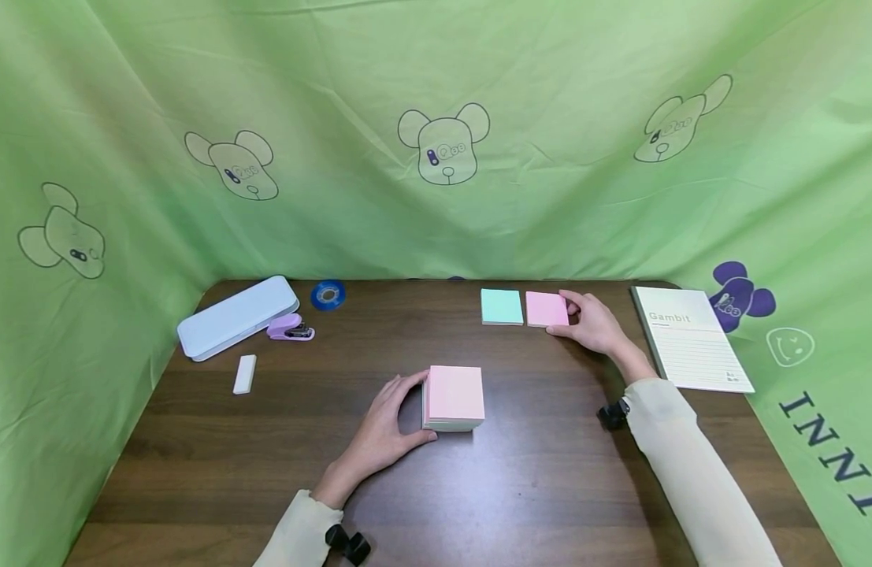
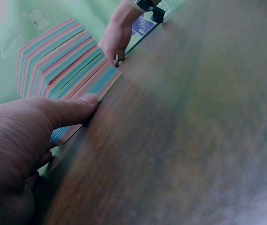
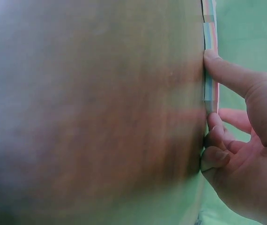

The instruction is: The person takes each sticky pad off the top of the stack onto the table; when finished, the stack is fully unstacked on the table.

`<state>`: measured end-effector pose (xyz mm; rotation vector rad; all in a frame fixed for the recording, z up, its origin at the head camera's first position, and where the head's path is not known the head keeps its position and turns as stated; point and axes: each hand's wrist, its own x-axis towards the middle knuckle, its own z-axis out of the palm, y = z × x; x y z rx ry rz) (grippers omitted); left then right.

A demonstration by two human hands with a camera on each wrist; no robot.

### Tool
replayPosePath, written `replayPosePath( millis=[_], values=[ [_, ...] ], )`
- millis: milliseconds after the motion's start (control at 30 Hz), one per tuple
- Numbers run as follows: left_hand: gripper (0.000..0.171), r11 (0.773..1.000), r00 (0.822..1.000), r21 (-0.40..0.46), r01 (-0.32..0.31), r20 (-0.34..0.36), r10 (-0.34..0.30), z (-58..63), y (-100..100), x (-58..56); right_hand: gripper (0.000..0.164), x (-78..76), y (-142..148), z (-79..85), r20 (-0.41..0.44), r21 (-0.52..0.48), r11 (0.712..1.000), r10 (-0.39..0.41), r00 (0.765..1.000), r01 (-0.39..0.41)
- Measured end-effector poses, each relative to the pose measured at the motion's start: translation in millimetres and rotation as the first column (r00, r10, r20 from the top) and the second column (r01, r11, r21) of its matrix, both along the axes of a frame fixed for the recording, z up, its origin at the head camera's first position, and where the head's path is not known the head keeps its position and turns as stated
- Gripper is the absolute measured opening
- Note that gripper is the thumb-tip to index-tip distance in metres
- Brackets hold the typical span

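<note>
A tall stack of sticky notes (image 1: 455, 392), pink on top with multicoloured layered sides (image 2: 72, 56), stands on the table in front of me. My left hand (image 1: 380, 429) holds it from the left, thumb at the front edge and index finger near the back left corner. Farther back lies a low pad of pink sticky notes (image 1: 545, 309), beside a turquoise pad of sticky notes (image 1: 502, 307). My right hand (image 1: 593, 321) grips the pink pad at its right side, thumb at the near edge, index finger at the far edge. Coloured layers show along the pad's side (image 3: 211, 70) in the right wrist view.
At the back right lies a white notebook (image 1: 691, 339), close to my right forearm. On the left are a pale blue case (image 1: 239, 316), a purple stapler (image 1: 288, 327), blue tape (image 1: 328, 295) and a white eraser (image 1: 244, 374). A green curtain (image 1: 350, 220) borders the wooden table.
</note>
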<state>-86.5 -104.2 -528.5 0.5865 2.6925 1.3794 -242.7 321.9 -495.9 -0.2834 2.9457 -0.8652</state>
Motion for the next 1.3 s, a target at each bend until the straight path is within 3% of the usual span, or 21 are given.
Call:
replayPosePath(
  millis=[333, 633, 833, 967, 1300],
  values=[
    [0.093, 1.0, 1.0, -0.005, 0.0, -0.002, 0.0, 1.4, 1.3, -0.5, 0.091, -3.1, 2.3, -0.4, 0.033, -0.012, 1.0, -0.019, 0.999, 0.02],
    [0.094, 1.0, 1.0, -0.009, -0.006, 0.002, 0.006, 0.6, 1.5, 0.6, 0.098, 6.0, 1.0, -1.8, 0.011, -0.044, 0.999, -0.032, 0.999, 0.032],
    [0.094, 1.0, 1.0, 0.0, 0.003, -0.006, -0.003, -0.2, 1.0, -0.1, 0.096, 27.0, -4.3, 3.3, -0.072, -0.11, 0.993, -0.059, 0.996, 0.051],
    [0.094, 1.0, 1.0, 0.004, 0.006, -0.007, -0.006, -0.6, 0.5, -0.3, 0.085, 44.2, -14.7, 6.8, -0.122, -0.198, 0.978, -0.09, 0.988, 0.065],
    [0.095, 1.0, 1.0, 0.016, 0.008, -0.019, -0.007, 0.2, -0.3, 0.1, 0.055, 94.7, -63.0, 19.0, -0.184, -0.449, 0.893, -0.067, 0.981, -0.023]
  ],
)
